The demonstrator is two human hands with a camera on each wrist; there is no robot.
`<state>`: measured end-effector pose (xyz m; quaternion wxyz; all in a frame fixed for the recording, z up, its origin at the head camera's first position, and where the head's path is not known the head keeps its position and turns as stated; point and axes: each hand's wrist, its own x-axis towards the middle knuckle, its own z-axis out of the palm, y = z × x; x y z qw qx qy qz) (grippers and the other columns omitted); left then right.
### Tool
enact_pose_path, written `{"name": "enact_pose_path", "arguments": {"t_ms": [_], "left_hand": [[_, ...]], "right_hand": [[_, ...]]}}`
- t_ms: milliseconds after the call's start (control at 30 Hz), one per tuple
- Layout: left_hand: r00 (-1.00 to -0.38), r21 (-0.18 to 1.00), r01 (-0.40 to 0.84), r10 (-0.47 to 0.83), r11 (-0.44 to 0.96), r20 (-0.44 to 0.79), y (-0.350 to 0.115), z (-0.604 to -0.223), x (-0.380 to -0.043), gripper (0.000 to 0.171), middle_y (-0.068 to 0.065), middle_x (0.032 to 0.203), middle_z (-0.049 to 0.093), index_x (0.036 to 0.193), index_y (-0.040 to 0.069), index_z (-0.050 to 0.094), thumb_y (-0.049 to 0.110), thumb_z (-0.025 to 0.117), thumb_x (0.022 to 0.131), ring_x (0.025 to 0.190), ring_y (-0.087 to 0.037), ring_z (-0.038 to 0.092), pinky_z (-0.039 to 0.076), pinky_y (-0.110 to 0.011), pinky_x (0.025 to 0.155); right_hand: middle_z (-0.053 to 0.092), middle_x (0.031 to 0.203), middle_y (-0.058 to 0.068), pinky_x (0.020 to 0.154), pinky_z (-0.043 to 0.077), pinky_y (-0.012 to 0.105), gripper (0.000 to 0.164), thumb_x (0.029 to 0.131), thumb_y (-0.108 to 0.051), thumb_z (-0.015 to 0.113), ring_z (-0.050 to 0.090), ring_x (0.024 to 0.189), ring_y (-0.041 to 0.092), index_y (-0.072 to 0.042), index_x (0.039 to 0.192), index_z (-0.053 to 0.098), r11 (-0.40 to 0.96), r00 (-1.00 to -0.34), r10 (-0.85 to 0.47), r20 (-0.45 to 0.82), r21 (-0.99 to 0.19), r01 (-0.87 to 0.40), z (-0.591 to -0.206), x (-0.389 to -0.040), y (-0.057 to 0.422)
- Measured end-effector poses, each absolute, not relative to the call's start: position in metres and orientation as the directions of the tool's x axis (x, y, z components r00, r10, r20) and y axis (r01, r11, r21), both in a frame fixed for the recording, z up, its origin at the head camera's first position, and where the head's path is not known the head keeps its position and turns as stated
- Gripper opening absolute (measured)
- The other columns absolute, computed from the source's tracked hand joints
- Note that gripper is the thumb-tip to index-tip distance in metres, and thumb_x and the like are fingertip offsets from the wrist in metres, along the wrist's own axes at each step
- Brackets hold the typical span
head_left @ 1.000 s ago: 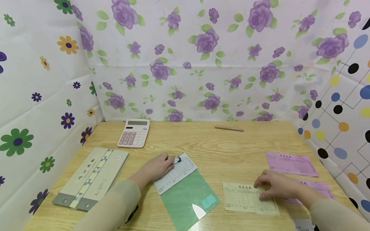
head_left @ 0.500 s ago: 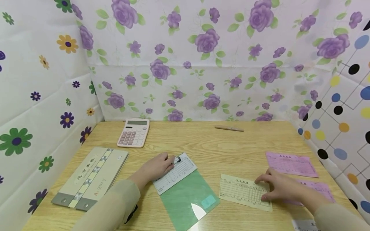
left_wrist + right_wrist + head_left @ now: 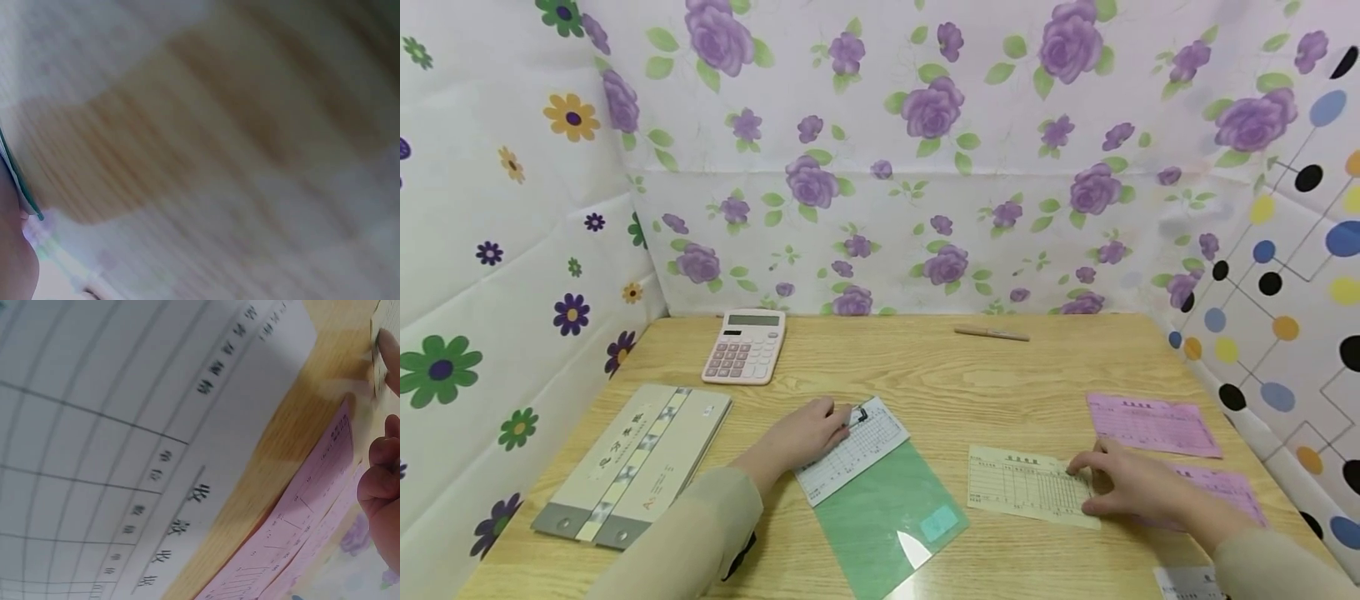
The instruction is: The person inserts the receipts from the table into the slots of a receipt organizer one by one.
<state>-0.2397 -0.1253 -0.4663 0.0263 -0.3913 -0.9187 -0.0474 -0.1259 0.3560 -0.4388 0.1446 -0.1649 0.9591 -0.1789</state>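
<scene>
A yellow receipt slip (image 3: 1018,487) lies on the wooden table to the right of a green clipboard (image 3: 887,517). My right hand (image 3: 1131,487) is at the slip's right end, index fingertip and thumb touching it with a gap between them; in the right wrist view a finger (image 3: 390,353) meets its pale edge. Along the clipboard's top lies a white receipt slip (image 3: 842,467) by a black clip (image 3: 861,416). My left hand (image 3: 801,433) rests on that slip's left part, fingertips close to the clip. The left wrist view shows mostly blurred table and the clipboard's edge (image 3: 25,194).
Two pink slips (image 3: 1153,425) lie at the right, one partly behind my right hand. Nearer is another white receipt (image 3: 1183,583), large in the right wrist view. A beige ledger (image 3: 632,467), a pink calculator (image 3: 745,346) and a pen (image 3: 992,333) surround the work; floral cloth hangs behind.
The yellow slip has slid left and slightly away from me, turning a little, under my right hand's fingers. My left hand and the clipboard have stayed in place.
</scene>
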Motion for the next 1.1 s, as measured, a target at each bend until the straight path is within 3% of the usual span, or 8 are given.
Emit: {"name": "enact_pose_path", "arguments": {"t_ms": [267, 500, 1100], "left_hand": [[-0.698, 0.064, 0.716, 0.712, 0.695, 0.076, -0.1254, -0.4692, -0.2412, 0.032, 0.001, 0.087, 0.039, 0.126, 0.016, 0.048, 0.032, 0.046, 0.099, 0.069, -0.011, 0.038, 0.036, -0.026, 0.060], [-0.712, 0.063, 0.702, 0.698, 0.710, 0.071, -0.1257, -0.4693, -0.2418, 0.030, 0.001, 0.087, 0.038, 0.125, 0.017, 0.048, 0.033, 0.046, 0.099, 0.070, -0.011, 0.038, 0.036, -0.026, 0.060], [-0.717, 0.070, 0.697, 0.695, 0.714, 0.053, -0.1258, -0.4706, -0.2423, 0.034, 0.002, 0.089, 0.039, 0.128, 0.019, 0.046, 0.035, 0.044, 0.099, 0.071, -0.010, 0.038, 0.037, -0.026, 0.061]], "right_hand": [[0.044, 0.083, -0.007, 0.058, 0.035, 0.025, 0.057, 0.078, -0.060, 0.062, 0.042, 0.067, 0.007, -0.026, 0.123, 0.059, 0.885, -0.908, -0.373, -0.188, -0.367, -0.288, -0.4427, -0.1292, 0.3628], [0.048, 0.071, -0.009, 0.052, 0.034, 0.025, 0.054, 0.081, -0.051, 0.066, 0.041, 0.058, 0.005, -0.022, 0.126, 0.056, 0.859, -0.905, -0.377, -0.199, -0.441, -0.261, -0.4416, -0.1322, 0.3613], [0.048, 0.075, -0.003, 0.055, 0.036, 0.025, 0.047, 0.082, -0.036, 0.070, 0.043, 0.062, 0.009, -0.018, 0.123, 0.057, 0.835, -0.911, -0.340, -0.235, -0.521, -0.177, -0.4455, -0.1346, 0.3568]]}}
